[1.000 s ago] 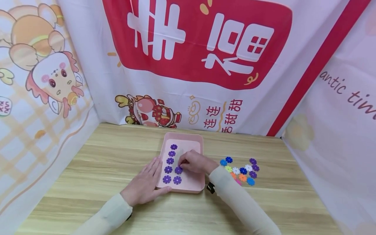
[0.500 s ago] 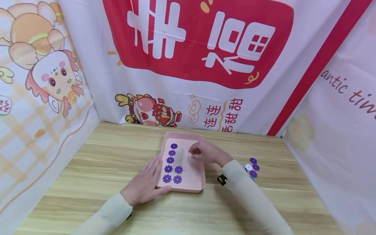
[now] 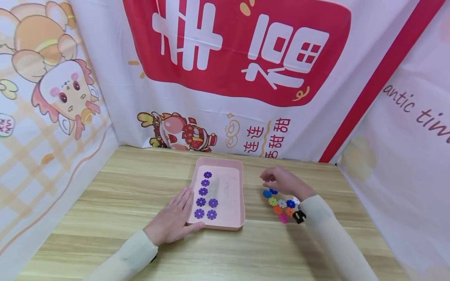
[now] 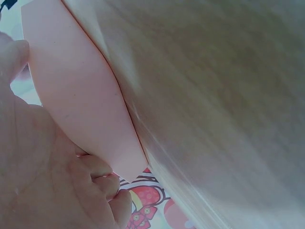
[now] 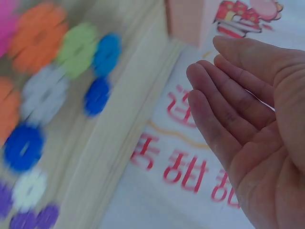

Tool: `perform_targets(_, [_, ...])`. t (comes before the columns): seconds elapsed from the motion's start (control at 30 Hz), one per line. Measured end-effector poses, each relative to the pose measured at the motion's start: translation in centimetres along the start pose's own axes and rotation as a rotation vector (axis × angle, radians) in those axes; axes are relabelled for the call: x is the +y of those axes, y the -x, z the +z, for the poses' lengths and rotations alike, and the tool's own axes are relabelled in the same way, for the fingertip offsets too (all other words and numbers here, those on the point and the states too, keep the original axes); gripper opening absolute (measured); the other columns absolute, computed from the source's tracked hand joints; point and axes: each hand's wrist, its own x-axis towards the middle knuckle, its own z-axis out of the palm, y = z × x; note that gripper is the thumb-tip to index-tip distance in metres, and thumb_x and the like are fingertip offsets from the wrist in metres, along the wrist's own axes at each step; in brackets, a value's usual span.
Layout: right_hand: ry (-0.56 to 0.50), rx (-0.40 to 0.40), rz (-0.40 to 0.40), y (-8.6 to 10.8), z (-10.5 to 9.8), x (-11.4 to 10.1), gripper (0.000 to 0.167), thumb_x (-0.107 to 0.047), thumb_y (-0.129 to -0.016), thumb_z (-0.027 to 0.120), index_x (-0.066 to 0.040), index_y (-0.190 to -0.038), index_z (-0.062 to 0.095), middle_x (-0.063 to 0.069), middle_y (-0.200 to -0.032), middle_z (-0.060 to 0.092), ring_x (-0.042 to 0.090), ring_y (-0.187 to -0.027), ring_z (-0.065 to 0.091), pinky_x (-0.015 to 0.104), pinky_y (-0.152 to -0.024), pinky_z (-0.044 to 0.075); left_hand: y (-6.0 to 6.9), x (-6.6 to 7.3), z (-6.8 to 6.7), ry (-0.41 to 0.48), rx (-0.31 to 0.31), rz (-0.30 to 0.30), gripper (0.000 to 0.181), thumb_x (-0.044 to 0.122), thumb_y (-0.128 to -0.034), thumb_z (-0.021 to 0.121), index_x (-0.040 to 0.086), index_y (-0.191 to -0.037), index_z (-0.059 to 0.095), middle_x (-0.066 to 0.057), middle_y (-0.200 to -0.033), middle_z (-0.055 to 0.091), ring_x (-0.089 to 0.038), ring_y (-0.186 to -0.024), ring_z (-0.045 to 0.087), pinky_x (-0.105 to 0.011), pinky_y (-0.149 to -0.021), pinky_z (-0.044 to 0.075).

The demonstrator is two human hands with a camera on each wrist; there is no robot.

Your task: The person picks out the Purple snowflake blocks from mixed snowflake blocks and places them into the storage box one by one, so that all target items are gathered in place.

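My left hand (image 3: 171,219) rests along the left wall of a pink tray (image 3: 230,199), its fingers laid out straight and the thumb at the near corner. In the left wrist view that hand (image 4: 52,167) lies against the tray's outer wall (image 4: 81,86). Purple snowflake discs (image 3: 199,213) lie in the tray, a longer column on the left and two more beside its near end. My right hand (image 3: 286,181) hovers over the table, at the far side of a group of loose snowflake discs (image 3: 273,201). Nothing shows between its loosely bent fingers in the right wrist view (image 5: 259,131).
The loose group mixes orange (image 5: 38,40), yellow-green (image 5: 77,50), blue (image 5: 24,148), white, pink and purple discs; the right wrist and sleeve partly cover it in the head view. A printed curtain (image 3: 225,89) hangs along the table's back edge, with more cloth at both sides.
My right hand has let go of a purple disc in the second column and moved right, out of the tray to the loose discs. The left hand has stayed in place.
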Motion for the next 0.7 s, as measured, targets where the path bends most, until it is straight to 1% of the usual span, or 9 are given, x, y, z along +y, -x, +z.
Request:
perform_targets(0.1, [0.028,-0.007,0.035,1.8,-0.4,1.6,0.028,-0.013,-0.099,0.074,-0.004,-0.126,0.074,0.017,-0.123,0.076,0.022,-0.106,0.074,0.046,-0.098,0.063,0.0,0.0,0.0,0.0,0.002,0.004,0.104,0.07,-0.1016,0.05,-0.008,-0.164,0.022,-0.026,-0.175,0.013,-0.044,-0.164,0.015,-0.059,-0.133,0.022])
perform_targets(0.2, [0.055,-0.018,0.104,3.3,-0.7,3.2,0.03,-0.012,-0.099,0.074,-0.003,-0.128,0.073,0.016,-0.125,0.076,0.024,-0.109,0.073,0.049,-0.1,0.062,0.0,0.1,-0.1,-0.003,0.01,0.012,0.104,0.069,-0.1017,0.051,-0.009,-0.164,0.022,-0.027,-0.175,0.014,-0.045,-0.163,0.016,-0.059,-0.133,0.023])
perform_targets(0.33, [0.095,-0.021,0.15,4.9,-0.9,5.6,0.029,-0.013,-0.099,0.074,-0.001,-0.126,0.073,0.016,-0.121,0.077,0.025,-0.105,0.074,0.05,-0.098,0.063,0.1,0.0,-0.1,-0.011,0.023,0.02,0.102,0.067,-0.1022,0.052,-0.01,-0.163,0.023,-0.028,-0.174,0.015,-0.046,-0.163,0.017,-0.059,-0.133,0.024])
perform_targets(0.43, [0.135,-0.009,0.156,6.1,-0.9,7.4,0.025,-0.013,-0.097,0.076,-0.002,-0.12,0.075,0.014,-0.112,0.078,0.023,-0.099,0.074,0.049,-0.093,0.065,0.0,0.0,0.0,-0.009,0.021,0.022,0.102,0.068,-0.1022,0.051,-0.01,-0.163,0.023,-0.028,-0.174,0.015,-0.045,-0.163,0.017,-0.059,-0.133,0.023])
perform_targets(0.5, [0.169,0.001,0.134,6.9,-0.8,8.5,0.022,-0.011,-0.096,0.077,-0.001,-0.115,0.076,0.013,-0.106,0.078,0.024,-0.096,0.074,0.048,-0.089,0.065,0.0,0.0,0.0,-0.006,0.017,0.022,0.103,0.069,-0.102,0.05,-0.009,-0.163,0.023,-0.028,-0.174,0.015,-0.045,-0.163,0.016,-0.059,-0.133,0.023])
perform_targets(0.6, [0.203,0.014,0.114,7.9,-0.6,10.2,0.02,-0.004,-0.092,0.077,0.003,-0.111,0.075,0.015,-0.103,0.078,0.028,-0.094,0.075,0.049,-0.087,0.065,0.0,0.0,0.0,-0.002,0.01,0.02,0.104,0.07,-0.1017,0.05,-0.009,-0.163,0.023,-0.027,-0.174,0.014,-0.045,-0.163,0.016,-0.059,-0.133,0.023])
perform_targets(0.7, [0.206,0.047,0.114,8.6,-0.4,11.5,0.022,0.0,-0.09,0.077,0.006,-0.111,0.074,0.018,-0.102,0.078,0.032,-0.094,0.076,0.05,-0.086,0.065,0.0,0.0,-0.1,-0.003,0.007,0.019,0.104,0.07,-0.1017,0.049,-0.009,-0.163,0.022,-0.027,-0.174,0.014,-0.045,-0.164,0.016,-0.058,-0.133,0.023])
